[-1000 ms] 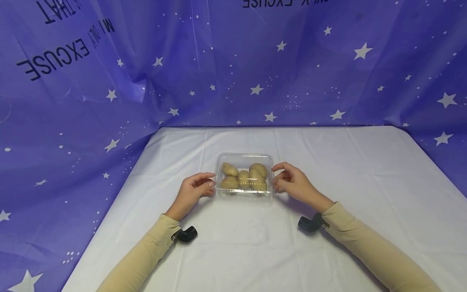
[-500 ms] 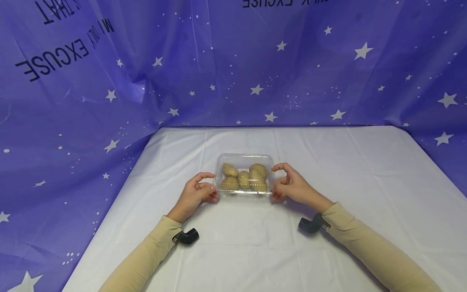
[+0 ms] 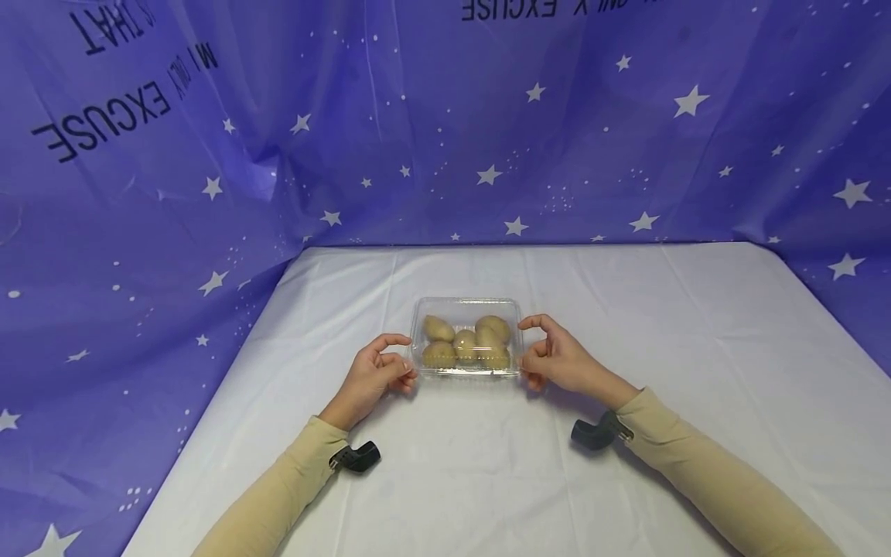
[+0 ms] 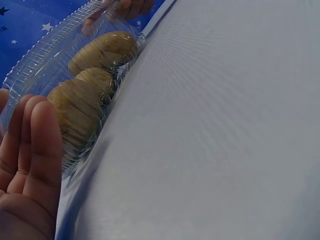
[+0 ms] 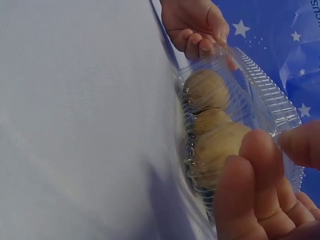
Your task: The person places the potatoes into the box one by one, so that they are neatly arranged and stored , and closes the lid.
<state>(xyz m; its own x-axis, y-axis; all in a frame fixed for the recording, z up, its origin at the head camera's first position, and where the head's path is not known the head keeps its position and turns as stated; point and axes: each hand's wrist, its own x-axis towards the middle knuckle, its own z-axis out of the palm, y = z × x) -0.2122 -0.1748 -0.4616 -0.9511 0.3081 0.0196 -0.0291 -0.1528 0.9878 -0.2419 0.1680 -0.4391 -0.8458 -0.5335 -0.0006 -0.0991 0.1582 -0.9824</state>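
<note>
A clear plastic clamshell container (image 3: 466,308) with its lid down sits on the white tablecloth, several potatoes (image 3: 438,355) inside. My left hand (image 3: 372,375) is at its left front corner, thumb and fingers pinching the rim, index finger reaching along the side. At the right front corner my right hand (image 3: 560,357) pinches the rim in the same way. In the left wrist view the left fingers (image 4: 42,140) stand upright beside the ridged wall. The right wrist view has the right thumb (image 5: 302,145) and fingertips on either side of the rim.
White cloth (image 3: 459,472) covers the table under both forearms. A purple sheet with stars (image 3: 487,139) hangs behind and along the sides. Black curved wrist mounts (image 3: 358,457) stick out from both sleeves.
Both thumbs and lower fingers have moved inward onto the container's front corners. The front of the lid sits slightly lower against the base. The container stays in place.
</note>
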